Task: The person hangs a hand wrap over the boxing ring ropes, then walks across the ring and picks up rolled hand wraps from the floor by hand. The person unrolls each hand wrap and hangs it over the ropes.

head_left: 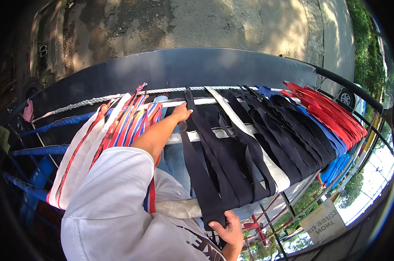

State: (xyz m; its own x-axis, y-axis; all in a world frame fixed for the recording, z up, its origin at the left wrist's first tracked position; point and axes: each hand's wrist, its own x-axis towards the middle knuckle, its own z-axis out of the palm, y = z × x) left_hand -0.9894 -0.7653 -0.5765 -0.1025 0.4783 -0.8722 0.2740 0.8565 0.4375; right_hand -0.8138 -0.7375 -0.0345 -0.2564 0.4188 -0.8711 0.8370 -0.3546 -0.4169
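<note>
Black fabric bands point(223, 174) hang in long loops over white-wrapped bars. At the lower middle, my right hand point(228, 228) is closed on the bottom end of the nearest black band, with the thumb on top. My left hand point(183, 112) reaches to the upper white bar point(173, 104), beside the top of the black bands; its fingertips are partly hidden. A white band point(249, 130) lies among the black ones. Left of my arm hang striped red, white and blue bands point(134, 122) and wide white bands with red edges point(75, 165).
Blue bands point(323, 130) and red bands point(332, 111) hang at the right. A white rope point(84, 104) runs behind the bars, before a dark panel point(184, 65). Blue-wrapped poles point(36, 151) are at the left. A sign point(322, 222) hangs at lower right.
</note>
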